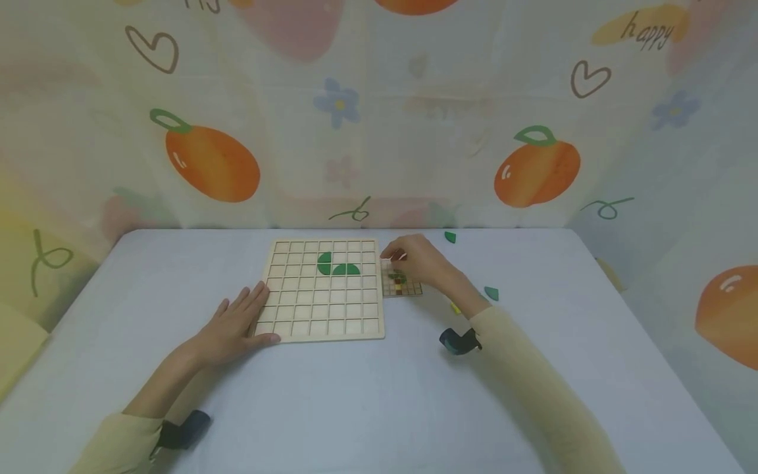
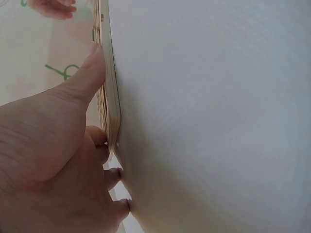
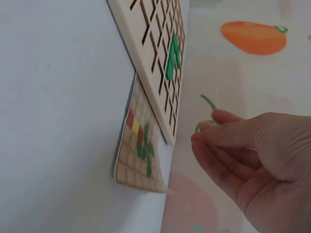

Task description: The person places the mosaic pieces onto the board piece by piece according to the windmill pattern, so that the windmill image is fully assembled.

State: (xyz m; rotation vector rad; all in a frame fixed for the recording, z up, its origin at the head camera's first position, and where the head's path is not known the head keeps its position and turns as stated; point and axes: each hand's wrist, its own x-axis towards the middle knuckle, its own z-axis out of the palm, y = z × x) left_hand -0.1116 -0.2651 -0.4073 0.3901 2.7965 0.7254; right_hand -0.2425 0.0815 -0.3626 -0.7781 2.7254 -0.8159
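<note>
Right green half-disc (image 1: 342, 270) lies crosswise, apparently bulging away.

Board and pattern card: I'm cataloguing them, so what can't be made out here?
- Head: part of the pattern card, hidden by the right hand.
- Left wrist: the board's squares, seen almost edge-on behind the left hand.
- Right wrist: part of the board, cut off by the top edge.
- Right wrist: anything pinched, masked by the fingers.

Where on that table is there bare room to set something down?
The table is bare in front of the grid board, between the two sleeves, and at back left, between board and table edge. It's crowded right of the board, with the pattern card, right fingers and loose green pieces.
</note>
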